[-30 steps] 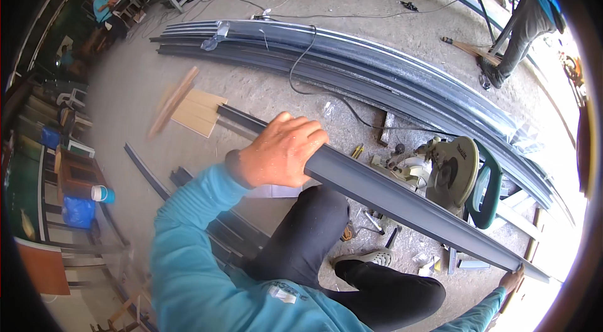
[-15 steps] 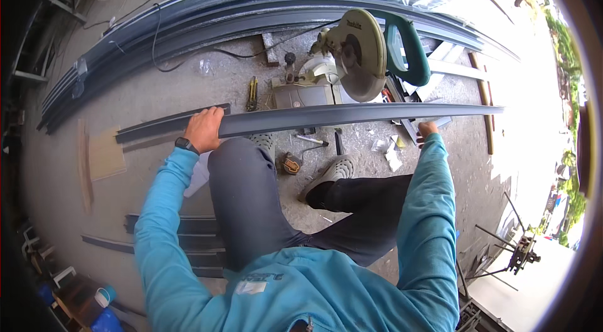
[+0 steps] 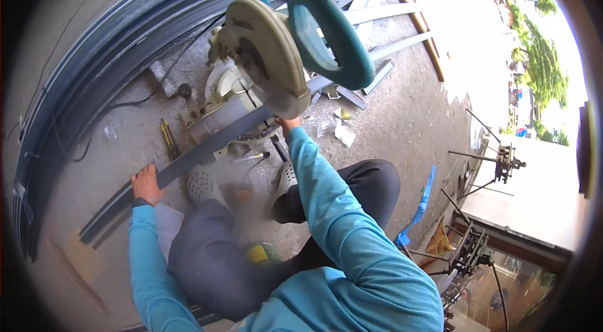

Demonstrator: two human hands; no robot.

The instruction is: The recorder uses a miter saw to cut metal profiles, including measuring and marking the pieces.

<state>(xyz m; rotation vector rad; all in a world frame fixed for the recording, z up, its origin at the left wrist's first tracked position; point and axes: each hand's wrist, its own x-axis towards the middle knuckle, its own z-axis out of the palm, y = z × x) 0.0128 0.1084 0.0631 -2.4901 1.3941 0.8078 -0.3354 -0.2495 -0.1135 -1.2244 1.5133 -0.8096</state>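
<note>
My left hand (image 3: 147, 182) is closed on a long dark grey profile (image 3: 191, 159), which lies diagonally toward the mitre saw. My right hand (image 3: 287, 122) grips the same profile just beneath the saw's cream blade guard (image 3: 254, 40), its fingertips largely hidden. The saw's teal loop handle (image 3: 345, 68) rises above, and part of its base (image 3: 213, 121) shows under the profile. A yellow utility knife (image 3: 168, 137) lies left of the saw. My clog-shod feet are on the floor below the profile.
Long bundled profiles (image 3: 75, 74) arc across the back. Offcuts (image 3: 378, 76), a wooden batten (image 3: 427, 43) and paper scraps (image 3: 344, 135) lie right of the saw. Metal stands (image 3: 504, 162), blue tape (image 3: 419, 206) and an opening with trees (image 3: 540, 81) are at the right; a yellowish board (image 3: 91, 256) is lower left.
The view has swung rightward and now has the saw larger. The profile has tilted, left end toward me, and its right part has moved in under the blade guard with my right hand.
</note>
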